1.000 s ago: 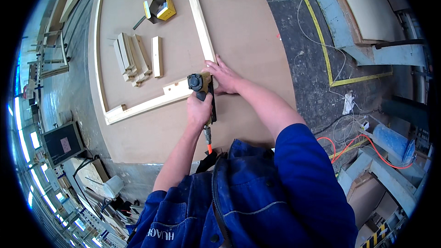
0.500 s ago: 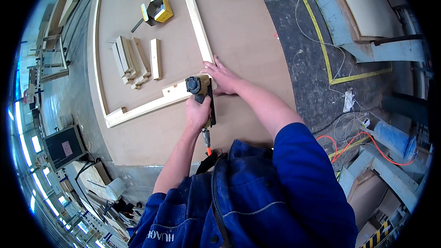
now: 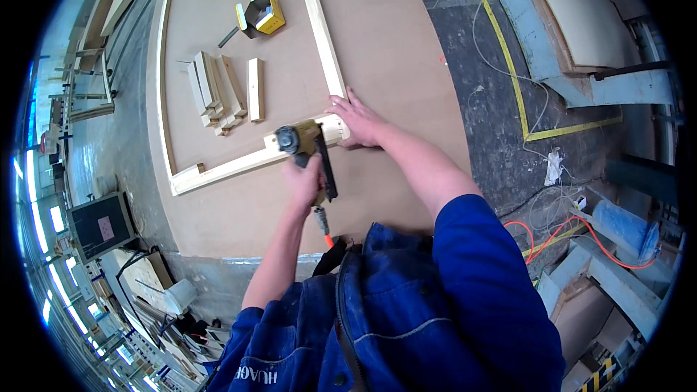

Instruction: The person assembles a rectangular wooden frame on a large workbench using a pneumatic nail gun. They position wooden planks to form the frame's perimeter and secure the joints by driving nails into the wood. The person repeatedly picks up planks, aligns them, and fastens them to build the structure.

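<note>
My left hand [image 3: 305,180] is closed around the grip of a brown and black air nail gun [image 3: 312,147], which is over the near rail of a pale wooden frame [image 3: 243,166]. An orange air hose [image 3: 329,240] leads from its handle toward me. My right hand [image 3: 363,123] holds the frame's near right corner, its fingers over and beside the joint where the two rails meet. A short wood block lies along the inside of the near rail, partly hidden by the nail gun.
Several short wood blocks [image 3: 213,88] lie piled inside the frame, with a single block [image 3: 255,90] beside them. Farther back sits an open yellow and black box [image 3: 269,14] with a dark strip next to it. Brown board [image 3: 406,181] lies under everything. A yellow floor line [image 3: 519,94] runs at right.
The nail gun in my left hand has moved left, off the corner, and tilted. My right hand stays on the corner. The whole view has shifted slightly.
</note>
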Available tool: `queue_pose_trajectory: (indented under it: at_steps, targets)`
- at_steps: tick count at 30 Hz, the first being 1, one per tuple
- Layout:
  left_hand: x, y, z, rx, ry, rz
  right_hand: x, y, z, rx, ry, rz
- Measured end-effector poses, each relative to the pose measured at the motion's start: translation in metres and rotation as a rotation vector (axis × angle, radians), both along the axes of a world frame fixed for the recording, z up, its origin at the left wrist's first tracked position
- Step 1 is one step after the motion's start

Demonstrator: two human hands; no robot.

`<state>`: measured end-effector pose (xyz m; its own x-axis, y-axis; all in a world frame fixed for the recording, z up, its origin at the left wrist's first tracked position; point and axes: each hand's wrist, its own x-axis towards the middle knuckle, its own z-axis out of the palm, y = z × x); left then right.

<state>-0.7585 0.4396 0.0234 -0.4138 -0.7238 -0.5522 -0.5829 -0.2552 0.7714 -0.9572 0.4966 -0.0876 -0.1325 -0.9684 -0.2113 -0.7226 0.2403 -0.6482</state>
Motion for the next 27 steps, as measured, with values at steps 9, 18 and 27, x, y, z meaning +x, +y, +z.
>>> queue_pose_trajectory:
  at_steps: [9,18,27]
  targets:
    - [0.099,-0.118,0.186,-0.231,0.240,0.034,0.008,0.000,0.001,0.032,-0.029,-0.051]
    - [0.097,-0.178,0.254,-0.967,-0.332,-0.622,0.025,-0.009,-0.025,-0.108,-0.097,-0.290]
    - [0.058,-0.200,0.113,-0.673,-0.341,-1.204,0.045,-0.029,-0.006,-0.131,0.289,-0.156]
